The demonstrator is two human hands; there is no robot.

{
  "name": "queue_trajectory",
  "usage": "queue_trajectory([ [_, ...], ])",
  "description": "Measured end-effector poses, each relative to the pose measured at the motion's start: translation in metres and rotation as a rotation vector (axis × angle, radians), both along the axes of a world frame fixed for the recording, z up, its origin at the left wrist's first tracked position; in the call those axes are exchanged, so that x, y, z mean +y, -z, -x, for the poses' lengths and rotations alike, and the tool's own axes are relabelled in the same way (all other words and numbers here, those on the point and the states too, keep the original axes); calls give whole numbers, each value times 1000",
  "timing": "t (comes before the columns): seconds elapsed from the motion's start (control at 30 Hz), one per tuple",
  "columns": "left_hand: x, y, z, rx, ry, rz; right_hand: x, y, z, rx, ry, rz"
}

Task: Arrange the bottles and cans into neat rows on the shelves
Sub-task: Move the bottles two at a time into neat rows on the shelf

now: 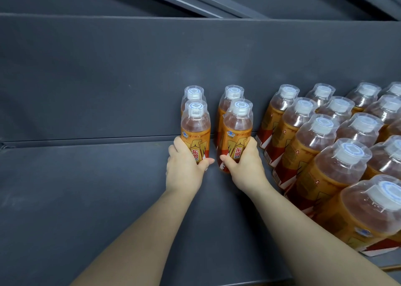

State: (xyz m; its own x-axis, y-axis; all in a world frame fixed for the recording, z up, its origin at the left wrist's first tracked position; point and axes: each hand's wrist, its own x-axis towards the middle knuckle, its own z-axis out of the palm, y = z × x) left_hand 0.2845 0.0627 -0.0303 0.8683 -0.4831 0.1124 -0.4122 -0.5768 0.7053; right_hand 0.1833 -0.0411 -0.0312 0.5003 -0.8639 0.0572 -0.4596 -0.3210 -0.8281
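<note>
On shelf, 4 loose btls; L hand, R hand fingers grip 1 each.

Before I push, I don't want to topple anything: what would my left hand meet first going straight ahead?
Your left hand grips the front bottle. Going straight on, that would likely bump the rear bottle just behind it, before the back panel; the gap between them is unclear.

At least seventeen bottles and two hands.
</note>
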Motion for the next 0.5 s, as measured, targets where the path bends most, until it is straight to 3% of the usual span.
queue_trajectory([
  [0.5,-2,3,2,-9,-20,-15,-1,-1,1,4,-18,-26],
])
